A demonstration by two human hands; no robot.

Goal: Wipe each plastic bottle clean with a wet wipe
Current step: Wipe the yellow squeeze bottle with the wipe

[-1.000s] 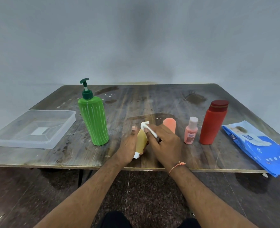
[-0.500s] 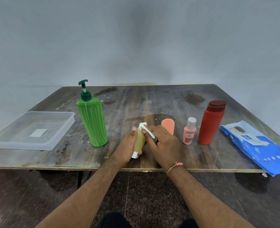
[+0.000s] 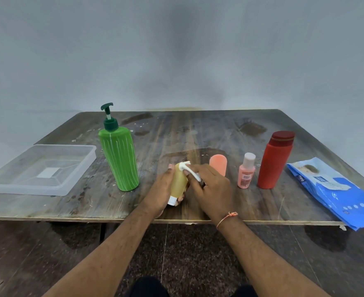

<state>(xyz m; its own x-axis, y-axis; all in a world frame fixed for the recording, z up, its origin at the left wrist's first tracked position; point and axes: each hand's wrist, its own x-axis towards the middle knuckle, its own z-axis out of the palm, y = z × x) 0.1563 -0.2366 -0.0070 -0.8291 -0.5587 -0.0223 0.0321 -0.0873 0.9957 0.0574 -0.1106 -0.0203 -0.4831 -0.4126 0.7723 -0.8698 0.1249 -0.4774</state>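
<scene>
Near the front edge of the table [image 3: 48,209], at its middle: left hand [image 3: 161,189] gripping a yellow bottle [image 3: 178,181], white cap toward the person. Right hand [image 3: 211,189] pinching a white wet wipe [image 3: 188,170] against the bottle's far end. Just behind: peach bottle [image 3: 218,166], small pink bottle [image 3: 246,170], red bottle [image 3: 275,159]. At the right edge: blue wipes pack [image 3: 335,191]. Toward the left: green pump bottle [image 3: 119,155], then clear tray [image 3: 42,170] at the left edge.

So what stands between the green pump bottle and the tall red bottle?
In the head view: the yellow bottle held in both hands, an orange bottle and a small pink bottle.
</scene>
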